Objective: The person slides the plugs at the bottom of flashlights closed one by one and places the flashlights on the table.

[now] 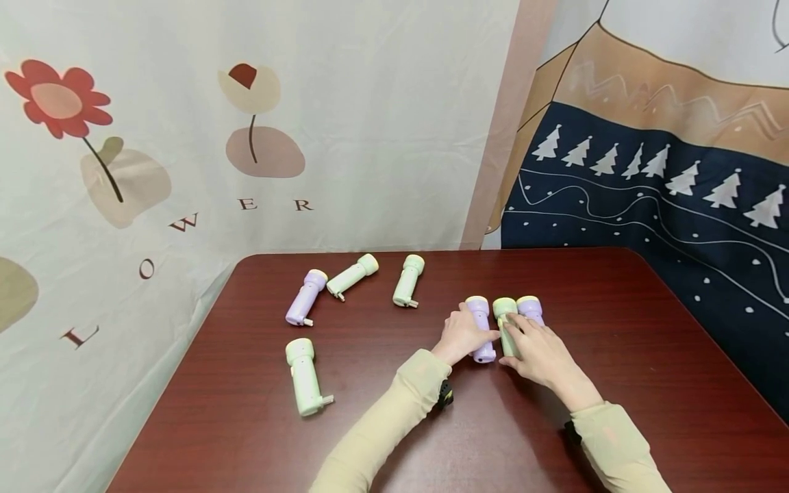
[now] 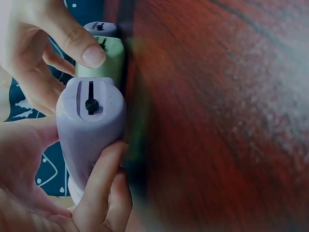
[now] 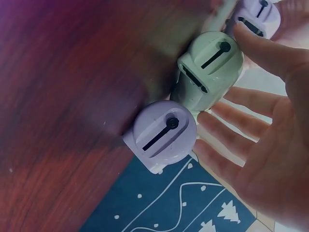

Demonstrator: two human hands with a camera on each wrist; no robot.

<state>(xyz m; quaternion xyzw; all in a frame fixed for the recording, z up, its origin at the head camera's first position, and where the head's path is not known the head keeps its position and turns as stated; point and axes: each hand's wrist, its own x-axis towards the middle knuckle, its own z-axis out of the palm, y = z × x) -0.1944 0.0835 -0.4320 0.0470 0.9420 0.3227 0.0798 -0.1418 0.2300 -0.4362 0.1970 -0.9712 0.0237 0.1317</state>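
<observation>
My left hand (image 1: 459, 335) grips a purple flashlight (image 1: 483, 352), its thumb on one side and its fingers curled round the other. Close by on the right lies a light green flashlight (image 1: 509, 344). My right hand (image 1: 542, 352) rests over it with fairly straight, spread fingers, the thumb along the side that faces the left hand. Tight against the green one is a second purple flashlight (image 1: 530, 309), partly covered by the right fingers. In the right wrist view, the bases of the green flashlight (image 3: 212, 67) and the second purple flashlight (image 3: 164, 130) show dark slots.
Toward the left of the dark red table (image 1: 616, 301) lie a purple flashlight (image 1: 305, 301) and green flashlights, one (image 1: 351, 276) almost touching it, one (image 1: 407, 282) farther right and one (image 1: 305, 380) nearer. Several have small prongs folded out. Printed curtains (image 1: 382, 123) hang behind.
</observation>
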